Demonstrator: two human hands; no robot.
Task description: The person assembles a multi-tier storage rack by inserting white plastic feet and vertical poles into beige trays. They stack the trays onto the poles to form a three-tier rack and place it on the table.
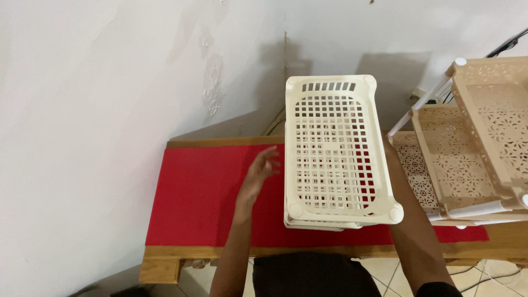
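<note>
A cream slotted plastic basket (334, 148) sits high over the red cloth (209, 192), with the rim of another cream basket (319, 224) showing just beneath its near edge. My left hand (258, 171) hovers open beside the basket's left wall, fingers spread and not touching it. My right forearm runs up along the basket's right side, and my right hand (389, 151) meets the right wall there, gripping the top basket. Its fingers are mostly hidden behind the basket.
The red cloth covers a wooden table (165, 267) set against a white wall. A beige lattice tiered rack (467, 159) with white poles stands at the right, close to the basket. Cables run behind the table and on the floor.
</note>
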